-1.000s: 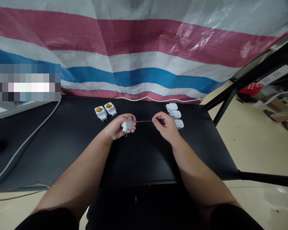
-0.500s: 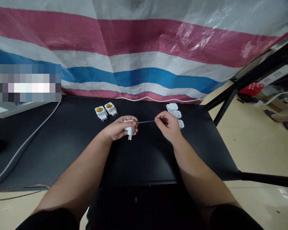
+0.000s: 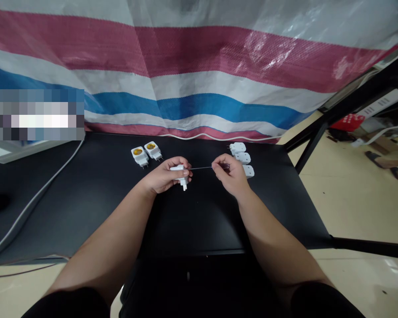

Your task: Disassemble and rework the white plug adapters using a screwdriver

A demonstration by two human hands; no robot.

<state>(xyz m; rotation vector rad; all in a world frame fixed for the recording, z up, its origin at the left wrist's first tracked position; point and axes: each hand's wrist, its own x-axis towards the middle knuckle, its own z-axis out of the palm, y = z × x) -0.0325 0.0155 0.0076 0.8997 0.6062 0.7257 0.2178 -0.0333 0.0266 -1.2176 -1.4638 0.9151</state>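
My left hand point(image 3: 164, 176) is closed around a white plug adapter point(image 3: 181, 174) above the black table point(image 3: 96, 203); the adapter's prongs point down toward me. My right hand point(image 3: 228, 174) pinches a thin metal tool, a slim screwdriver or rod point(image 3: 200, 168), whose tip reaches the adapter at my left fingertips. Three white adapters point(image 3: 243, 158) lie in a column just behind my right hand. Two more adapters with yellow centres point(image 3: 146, 153) lie behind and to the left of my left hand.
A striped red, white and blue tarp point(image 3: 192, 75) hangs behind the table. A white cable point(image 3: 36, 194) runs along the table's left part. A black frame point(image 3: 345, 106) stands at right, with another person's sandalled feet point(image 3: 384, 163) on the floor beyond.
My left hand has turned the adapter so its prongs now point down. My right hand with the thin tool shifted slightly right, then back left toward the adapter.
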